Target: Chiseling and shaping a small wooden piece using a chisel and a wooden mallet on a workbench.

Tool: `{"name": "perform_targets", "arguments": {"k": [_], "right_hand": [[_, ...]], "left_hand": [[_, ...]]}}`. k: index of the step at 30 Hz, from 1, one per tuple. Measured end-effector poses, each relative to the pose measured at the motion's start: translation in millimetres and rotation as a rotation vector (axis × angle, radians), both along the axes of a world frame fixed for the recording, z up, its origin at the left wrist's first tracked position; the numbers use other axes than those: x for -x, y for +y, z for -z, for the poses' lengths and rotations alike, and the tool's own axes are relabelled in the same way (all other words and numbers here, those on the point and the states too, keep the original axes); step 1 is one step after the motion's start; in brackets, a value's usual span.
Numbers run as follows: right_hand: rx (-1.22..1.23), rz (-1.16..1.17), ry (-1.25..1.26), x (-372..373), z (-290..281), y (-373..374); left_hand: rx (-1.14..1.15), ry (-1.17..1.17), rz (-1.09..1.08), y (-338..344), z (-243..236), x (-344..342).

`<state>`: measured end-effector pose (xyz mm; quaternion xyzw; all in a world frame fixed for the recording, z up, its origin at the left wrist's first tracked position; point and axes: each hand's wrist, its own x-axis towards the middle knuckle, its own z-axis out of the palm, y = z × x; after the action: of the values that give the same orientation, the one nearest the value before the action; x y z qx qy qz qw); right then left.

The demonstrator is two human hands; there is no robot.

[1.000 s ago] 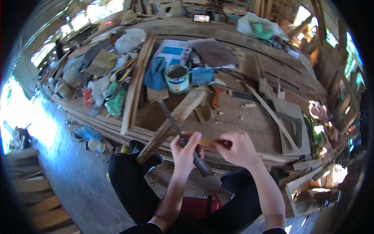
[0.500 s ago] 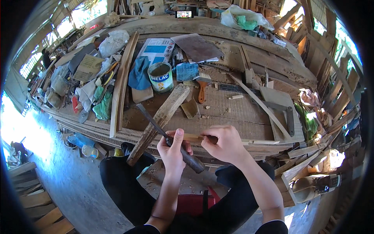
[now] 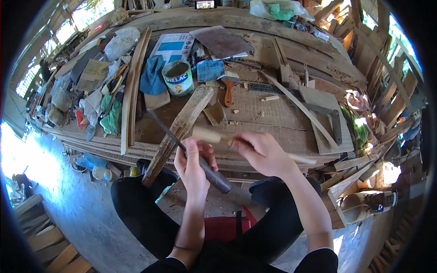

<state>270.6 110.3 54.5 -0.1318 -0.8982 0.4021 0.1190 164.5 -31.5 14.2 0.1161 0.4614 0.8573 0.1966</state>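
So the left hand [image 3: 193, 166] is wrapped tight around a dark-handled knife or chisel-type tool [image 3: 189, 152], fist fully closed on the grip, with the long dark blade running up and to the left of the frame over the bench edge. The right hand [image 3: 263, 152] is closed around a thin pale wooden stick [image 3: 207, 135], fingers pinched on it near the middle, and the stick's fatter end pokes out to the left so it sits just beside the blade, right in the centre of the frame. Whether the edge is actually touching the wood I honestly can't tell, it's a bit blurred there. My take on doing this bit well: keep the stick braced low against the workbench [image 3: 273, 113] or the knee so it doesn't flex, take shallow shavings, and cut away from the holding fingers, since that right thumb looks close to the blade's path. Rotating the stick a little between strokes should keep it round rather than flat-sided. Also, the long rough plank [image 3: 180, 129] leaning off the bench just left of the tool could snag the blade tip, so I'd watch the swing. The paint tin [image 3: 178, 77] and brush [image 3: 229, 88] further up are well out of the way.
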Motion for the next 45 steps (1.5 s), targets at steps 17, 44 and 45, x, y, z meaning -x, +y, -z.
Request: {"name": "perform_targets", "arguments": {"k": [17, 44, 45], "right_hand": [[0.248, 0.099, 0.353, -12, -9, 18], [0.082, 0.274, 0.542, 9, -8, -34], [0.033, 0.293, 0.565, 11, -5, -37]], "left_hand": [[-0.055, -0.080, 0.865, -8, -17, -46], [-0.498, -0.082, 0.929, 8, 45, -43], [-0.541, -0.129, 0.923, 8, 46, -45]]}}
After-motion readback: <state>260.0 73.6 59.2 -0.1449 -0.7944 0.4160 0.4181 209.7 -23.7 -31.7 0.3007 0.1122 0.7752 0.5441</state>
